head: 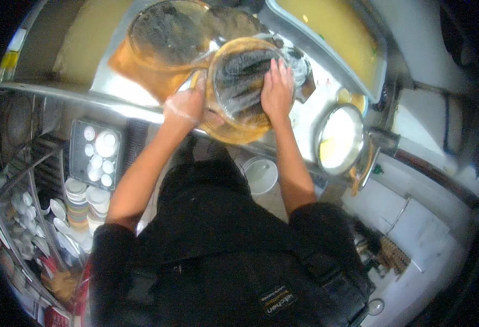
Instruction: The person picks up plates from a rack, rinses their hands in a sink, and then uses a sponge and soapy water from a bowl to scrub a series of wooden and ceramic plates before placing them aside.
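Observation:
In front of me a round dish with a dark, wet middle and an orange-brown rim [239, 88] is tilted over the metal counter's front edge. My left hand [186, 102] grips its left side, fingers curled around the rim. Flat against the right part of its inner face lies my right hand [278, 90], fingers together and pointing away from me; whether anything is under the palm is hidden. Another orange-brown rim shows just below this dish. Farther left on the counter lies a similar round dish with a blackened middle [165, 32], over an orange-brown piece.
A grey tub of yellowish liquid [337, 36] stands at the back right. Nearer is a round metal pan [340, 139]. Below the counter are a white bucket [260, 175], a basket of white cups [96, 155] and stacked plates [77, 204] on a rack at left.

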Demonstrator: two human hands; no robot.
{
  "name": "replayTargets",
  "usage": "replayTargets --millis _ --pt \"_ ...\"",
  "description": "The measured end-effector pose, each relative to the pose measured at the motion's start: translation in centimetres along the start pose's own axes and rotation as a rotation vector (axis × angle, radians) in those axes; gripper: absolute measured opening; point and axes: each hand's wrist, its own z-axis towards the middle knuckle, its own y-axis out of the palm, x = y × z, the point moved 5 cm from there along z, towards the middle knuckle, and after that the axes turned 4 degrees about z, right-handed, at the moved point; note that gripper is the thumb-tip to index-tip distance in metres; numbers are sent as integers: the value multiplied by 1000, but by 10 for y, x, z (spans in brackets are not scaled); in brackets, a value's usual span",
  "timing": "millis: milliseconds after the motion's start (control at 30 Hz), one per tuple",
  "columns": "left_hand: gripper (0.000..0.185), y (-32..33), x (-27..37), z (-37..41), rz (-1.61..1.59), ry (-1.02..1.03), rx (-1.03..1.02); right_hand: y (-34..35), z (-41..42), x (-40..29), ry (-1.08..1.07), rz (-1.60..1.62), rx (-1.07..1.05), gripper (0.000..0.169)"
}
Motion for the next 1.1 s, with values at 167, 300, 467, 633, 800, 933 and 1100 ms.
replayTargets --millis 167,300,467,633,800,933,1100 --pt "136 25 -12 13 37 -57 -7 14 -78 -87 -213 96 -148 45" --pt "135 4 -2 1 13 -78 -66 -13 -54 26 -100 -70 -70 45" --pt "136 23 -2 3 3 -39 0 24 46 -40 50 7 -108 25" --pt "136 22 -8 3 -48 -101 33 0 -78 -75 -233 139 -190 47" --pt "138 8 6 -2 -28 -9 45 2 21 44 -64 -175 47 39" --pt "135 26 -3 -3 -2 -3 84 44 48 -91 -140 9 -175 34" --pt "127 20 -1 1 1 -100 24 -11 -92 -60 -297 176 -121 47"
